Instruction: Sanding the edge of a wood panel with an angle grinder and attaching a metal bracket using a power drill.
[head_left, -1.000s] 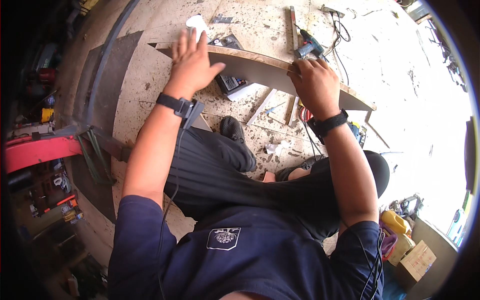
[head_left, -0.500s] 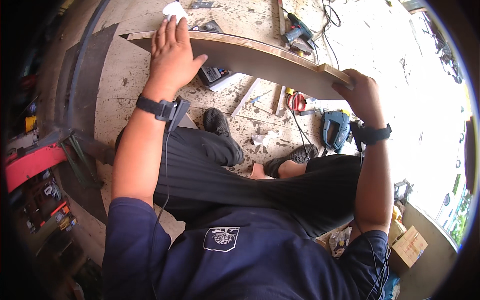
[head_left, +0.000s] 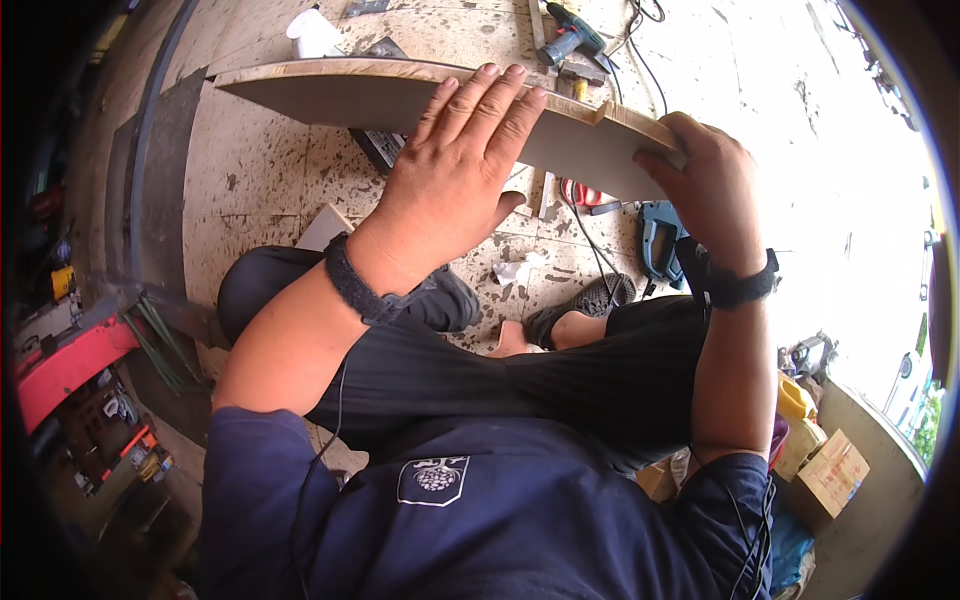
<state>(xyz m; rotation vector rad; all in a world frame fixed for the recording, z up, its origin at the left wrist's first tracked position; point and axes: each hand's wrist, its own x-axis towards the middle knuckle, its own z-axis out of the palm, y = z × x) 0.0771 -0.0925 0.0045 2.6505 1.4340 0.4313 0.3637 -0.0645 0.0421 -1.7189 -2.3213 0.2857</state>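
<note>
A long grey-faced wooden board point(head_left: 310, 97) stands on edge in front of me, its raw wood edge facing up. My right hand point(head_left: 715, 185) grips its right end, thumb on the near face and fingers over the far side. Beside that hand, a short wood strip point(head_left: 635, 122) lies along the top edge. My left hand point(head_left: 455, 165) rests against the middle of the board with its fingers stretched flat over the top edge and its thumb apart. Both wrists wear black straps.
A teal power drill point(head_left: 572, 35) lies beyond the board, near a hammer point(head_left: 582, 78) and black cables. Right of my feet is a blue jigsaw point(head_left: 660, 240). A white cup point(head_left: 314, 35) stands behind the board. Crumpled paper point(head_left: 522, 266) lies between my feet; a cardboard box point(head_left: 832, 472) sits at lower right.
My left hand has slid right along the top edge, from near the board's left end to its middle. The board has shifted slightly left; my right hand keeps its grip.
</note>
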